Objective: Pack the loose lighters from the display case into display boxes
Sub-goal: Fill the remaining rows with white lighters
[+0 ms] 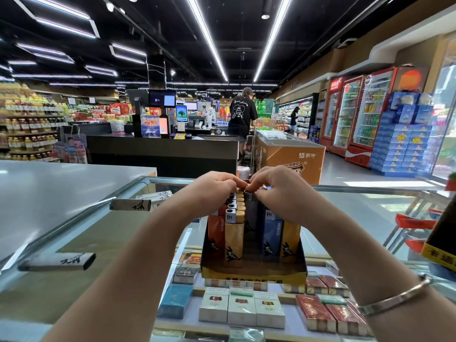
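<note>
A dark and yellow display box (254,272) stands on the glass display case (370,218). It holds upright lighters: an orange and tan row (233,240) on the left, a blue and tan row (278,240) on the right, with a gap between them. My left hand (212,191) has its fingers curled over the tops of the left row. My right hand (278,188) pinches a grey lighter (249,193) at the far middle of the box. Two loose grey lighters lie on the glass: one (130,205) at mid left, one (58,261) nearer me.
Cigarette packs (241,309) fill the case under the glass. A dark box with a yellow label (441,245) stands at the right edge. A grey counter (61,183) adjoins on the left. Beyond are checkout tills, a freezer chest (291,154) and a person in black (241,114).
</note>
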`<action>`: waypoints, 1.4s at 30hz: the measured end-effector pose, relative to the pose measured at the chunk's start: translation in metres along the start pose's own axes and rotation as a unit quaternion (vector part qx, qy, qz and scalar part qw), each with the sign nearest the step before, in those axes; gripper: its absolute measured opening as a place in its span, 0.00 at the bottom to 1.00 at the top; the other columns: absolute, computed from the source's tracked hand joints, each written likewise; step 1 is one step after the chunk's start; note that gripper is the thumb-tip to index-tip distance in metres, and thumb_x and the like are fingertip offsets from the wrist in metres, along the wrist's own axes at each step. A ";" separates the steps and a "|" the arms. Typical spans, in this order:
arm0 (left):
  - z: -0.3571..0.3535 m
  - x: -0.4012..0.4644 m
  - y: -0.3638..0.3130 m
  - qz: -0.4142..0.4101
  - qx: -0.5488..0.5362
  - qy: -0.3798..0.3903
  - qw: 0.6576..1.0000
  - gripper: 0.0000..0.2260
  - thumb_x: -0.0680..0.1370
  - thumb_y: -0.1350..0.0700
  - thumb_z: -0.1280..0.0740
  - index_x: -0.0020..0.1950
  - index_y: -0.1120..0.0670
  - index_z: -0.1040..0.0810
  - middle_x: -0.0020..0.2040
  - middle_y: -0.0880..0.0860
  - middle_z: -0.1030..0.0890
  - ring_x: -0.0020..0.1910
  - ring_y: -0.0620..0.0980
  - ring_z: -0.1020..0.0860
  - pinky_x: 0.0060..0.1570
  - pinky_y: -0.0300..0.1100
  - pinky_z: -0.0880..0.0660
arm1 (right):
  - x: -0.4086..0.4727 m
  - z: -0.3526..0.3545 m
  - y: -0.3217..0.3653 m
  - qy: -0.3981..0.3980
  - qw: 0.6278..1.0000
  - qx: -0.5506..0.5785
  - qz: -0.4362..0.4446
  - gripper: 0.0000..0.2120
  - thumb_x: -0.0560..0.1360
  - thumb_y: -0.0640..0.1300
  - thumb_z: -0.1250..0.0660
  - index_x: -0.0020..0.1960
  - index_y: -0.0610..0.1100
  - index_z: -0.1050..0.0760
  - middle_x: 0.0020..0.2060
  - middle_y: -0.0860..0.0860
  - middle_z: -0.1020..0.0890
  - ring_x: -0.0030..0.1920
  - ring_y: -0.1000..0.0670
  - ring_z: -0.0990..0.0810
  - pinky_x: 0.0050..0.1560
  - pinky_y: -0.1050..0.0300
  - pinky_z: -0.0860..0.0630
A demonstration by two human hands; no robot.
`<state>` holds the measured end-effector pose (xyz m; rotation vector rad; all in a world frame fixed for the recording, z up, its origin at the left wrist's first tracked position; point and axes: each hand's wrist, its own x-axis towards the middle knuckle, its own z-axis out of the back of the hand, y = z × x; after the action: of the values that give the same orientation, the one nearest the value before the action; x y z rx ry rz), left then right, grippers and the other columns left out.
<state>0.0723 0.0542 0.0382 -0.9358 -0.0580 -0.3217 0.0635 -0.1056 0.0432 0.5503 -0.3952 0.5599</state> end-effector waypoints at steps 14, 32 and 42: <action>0.004 -0.016 -0.003 -0.145 0.019 -0.237 0.960 0.11 0.78 0.61 0.41 0.50 0.46 0.23 0.43 0.48 0.19 0.24 0.45 0.29 0.23 0.39 0.29 | -0.004 0.000 -0.013 -0.037 0.959 0.255 -0.117 0.11 0.73 0.35 0.38 0.43 0.47 0.20 0.45 0.48 0.18 0.50 0.46 0.20 0.42 0.62 0.23; 0.093 -0.141 0.071 0.237 0.499 -0.058 0.832 0.16 0.77 0.61 0.41 0.63 0.53 0.27 0.60 0.55 0.24 0.56 0.54 0.26 0.56 0.48 0.27 | -0.009 -0.014 0.007 -0.073 0.948 0.291 -0.104 0.12 0.74 0.35 0.38 0.39 0.47 0.20 0.42 0.52 0.19 0.47 0.59 0.26 0.40 0.63 0.34; 0.079 -0.128 0.086 0.179 0.409 -0.110 0.888 0.03 0.78 0.57 0.39 0.45 0.56 0.27 0.46 0.54 0.26 0.41 0.50 0.27 0.33 0.39 0.35 | -0.008 -0.014 0.006 -0.075 0.951 0.281 -0.108 0.11 0.74 0.35 0.38 0.39 0.46 0.19 0.43 0.52 0.19 0.47 0.59 0.26 0.41 0.63 0.34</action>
<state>-0.0164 0.1960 -0.0061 -0.1223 -0.2097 0.1630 0.0566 -0.0957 0.0304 1.1772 -0.3111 0.4160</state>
